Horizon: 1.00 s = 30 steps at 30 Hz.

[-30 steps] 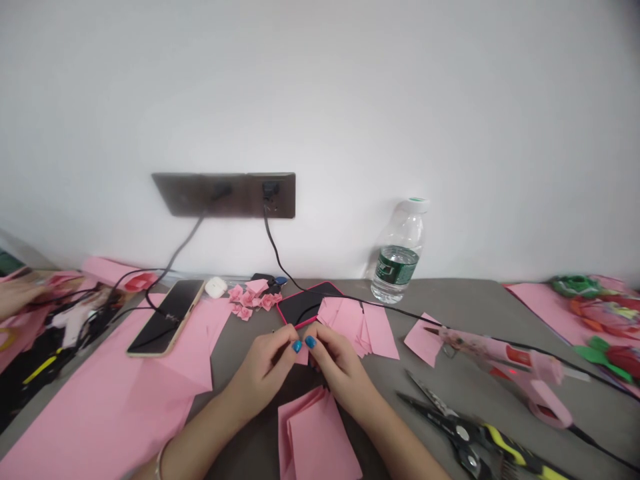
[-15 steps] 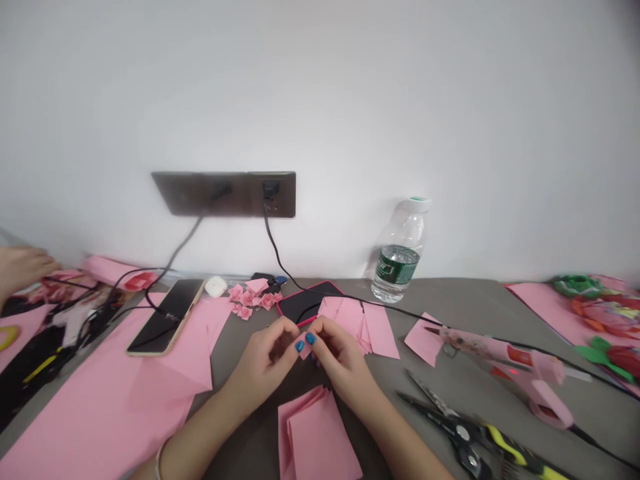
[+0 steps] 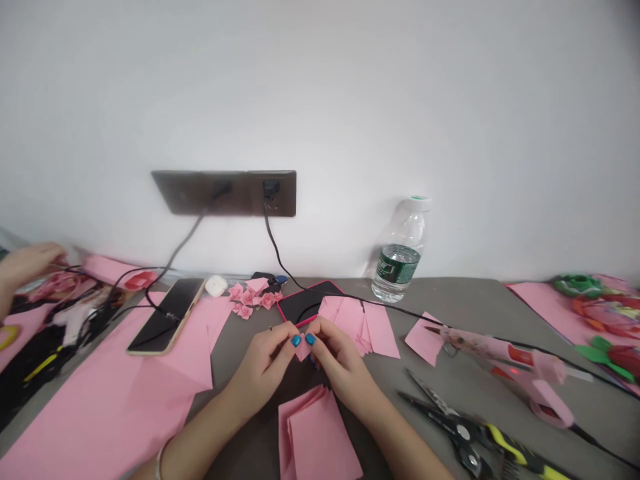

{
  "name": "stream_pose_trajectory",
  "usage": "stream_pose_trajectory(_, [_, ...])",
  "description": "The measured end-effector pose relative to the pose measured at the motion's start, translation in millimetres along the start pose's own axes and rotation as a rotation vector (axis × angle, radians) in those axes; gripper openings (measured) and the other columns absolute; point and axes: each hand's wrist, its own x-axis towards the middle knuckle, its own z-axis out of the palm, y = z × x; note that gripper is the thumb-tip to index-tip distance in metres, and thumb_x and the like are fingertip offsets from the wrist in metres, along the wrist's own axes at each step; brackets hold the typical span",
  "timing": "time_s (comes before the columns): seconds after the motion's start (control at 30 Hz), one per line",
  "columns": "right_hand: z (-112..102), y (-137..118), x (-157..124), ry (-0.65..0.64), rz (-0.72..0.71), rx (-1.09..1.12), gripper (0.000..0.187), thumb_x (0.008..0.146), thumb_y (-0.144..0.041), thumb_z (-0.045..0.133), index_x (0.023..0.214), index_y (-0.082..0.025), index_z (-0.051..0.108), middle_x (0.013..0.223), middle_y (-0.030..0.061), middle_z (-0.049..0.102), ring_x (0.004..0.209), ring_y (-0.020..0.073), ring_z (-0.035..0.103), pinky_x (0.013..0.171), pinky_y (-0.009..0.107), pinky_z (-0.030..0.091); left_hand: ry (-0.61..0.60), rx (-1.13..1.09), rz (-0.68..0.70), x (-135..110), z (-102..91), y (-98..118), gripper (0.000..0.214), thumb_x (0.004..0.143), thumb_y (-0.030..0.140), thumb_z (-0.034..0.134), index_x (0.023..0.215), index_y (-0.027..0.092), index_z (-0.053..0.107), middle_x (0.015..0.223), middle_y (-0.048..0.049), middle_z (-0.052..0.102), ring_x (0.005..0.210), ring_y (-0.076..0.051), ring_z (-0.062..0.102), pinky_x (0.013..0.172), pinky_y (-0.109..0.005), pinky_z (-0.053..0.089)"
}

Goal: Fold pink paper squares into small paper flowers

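Note:
Between both thumbs and fingers I pinch a small folded piece of pink paper [image 3: 301, 351]. My left hand [image 3: 267, 363] grips its left side, and my right hand [image 3: 340, 360] grips its right side. The fingers behind the paper are mostly hidden. Below my hands lies a stack of folded pink paper [image 3: 320, 433]. Just beyond them is a dark pad with a pink-red edge [image 3: 300, 305], partly covered by cut pink paper pieces [image 3: 380, 331]. Several small pink paper flowers [image 3: 245, 299] sit past my left hand.
Scissors [image 3: 450, 420] and a pink glue gun [image 3: 520, 367] lie at right; its cable crosses the table. A water bottle [image 3: 400, 253] leans against the wall. Left are a phone [image 3: 167, 317] and large pink sheets [image 3: 110, 413]. Another person's hand [image 3: 30, 267] is at far left.
My left fingers have shifted slightly on the paper and its folded point shows more between my thumbs. The other person's hand at far left has moved a little right.

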Motion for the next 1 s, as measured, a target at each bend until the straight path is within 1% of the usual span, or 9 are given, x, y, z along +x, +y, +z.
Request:
stream_pose_trajectory(0.2, [1.2, 0.4, 0.8, -0.001, -0.001, -0.012, 0.032, 0.094, -0.046, 0.048, 0.075, -0.020, 0.049, 0.067, -0.0028, 0.044, 0.059, 0.0125, 0.040, 0.055, 0.025, 0.034, -0.003, -0.039, -0.043, 0.1, 0.8, -0.1, 0.031, 0.098, 0.028, 0.039, 0.071, 0.019, 0.051, 0.065, 0.0030, 0.048, 0.060, -0.013, 0.046, 0.059, -0.023, 0.032])
stream_pose_trajectory(0.4, [1.0, 1.1, 0.2, -0.011, -0.026, -0.055, 0.030, 0.096, -0.043, 0.046, 0.077, -0.020, 0.050, 0.069, -0.0017, 0.047, 0.060, 0.0128, 0.042, 0.055, 0.025, 0.035, -0.020, -0.067, -0.043, 0.4, 0.0, 0.3, 0.032, 0.097, 0.031, 0.040, 0.070, 0.018, 0.051, 0.065, 0.0026, 0.050, 0.060, -0.013, 0.047, 0.059, -0.023, 0.033])
stream_pose_trajectory(0.5, [-0.2, 1.7, -0.7, -0.030, -0.025, -0.063, 0.029, 0.096, -0.043, 0.046, 0.077, -0.021, 0.049, 0.070, -0.0020, 0.046, 0.060, 0.0130, 0.041, 0.055, 0.025, 0.035, -0.052, -0.052, -0.047, 0.0, 0.3, 0.1, 0.036, 0.098, 0.034, 0.039, 0.067, 0.018, 0.047, 0.060, 0.0043, 0.042, 0.056, -0.012, 0.041, 0.055, -0.023, 0.029])
stream_pose_trajectory(0.57, [-0.6, 2.6, -0.8, -0.028, -0.026, -0.057, 0.029, 0.095, -0.043, 0.047, 0.077, -0.021, 0.048, 0.070, -0.0025, 0.044, 0.060, 0.0130, 0.040, 0.055, 0.024, 0.034, -0.065, -0.028, -0.031, -0.7, 0.8, 0.1, 0.037, 0.098, 0.035, 0.036, 0.066, 0.019, 0.045, 0.059, 0.0044, 0.040, 0.056, -0.012, 0.039, 0.054, -0.023, 0.028])
stream_pose_trajectory(0.73, [0.3, 4.8, 0.5, 0.001, -0.032, -0.063, 0.033, 0.096, -0.044, 0.045, 0.072, -0.021, 0.044, 0.067, -0.0033, 0.039, 0.060, 0.0133, 0.036, 0.056, 0.025, 0.031, -0.059, -0.014, -0.004, -1.6, 2.7, 0.7, 0.033, 0.099, 0.032, 0.034, 0.071, 0.019, 0.044, 0.066, 0.0025, 0.045, 0.061, -0.013, 0.043, 0.059, -0.024, 0.031])
stream_pose_trajectory(0.87, [0.6, 4.5, 0.1, -0.010, -0.045, -0.072, 0.035, 0.097, -0.046, 0.043, 0.072, -0.021, 0.045, 0.067, -0.0026, 0.042, 0.060, 0.0137, 0.038, 0.056, 0.025, 0.032, -0.056, -0.078, -0.048, -0.3, 3.3, 1.1, 0.038, 0.099, 0.038, 0.034, 0.068, 0.019, 0.043, 0.064, 0.0027, 0.041, 0.061, -0.013, 0.040, 0.058, -0.024, 0.029])
stream_pose_trajectory(1.0, [-0.4, 4.0, -1.0, 0.014, -0.044, -0.063, 0.035, 0.096, -0.048, 0.044, 0.073, -0.021, 0.046, 0.067, -0.0019, 0.045, 0.060, 0.0138, 0.040, 0.055, 0.025, 0.033, -0.054, -0.146, -0.111, 0.3, 3.6, -0.2, 0.038, 0.096, 0.043, 0.041, 0.066, 0.019, 0.045, 0.059, 0.0045, 0.038, 0.055, -0.012, 0.037, 0.053, -0.023, 0.027])
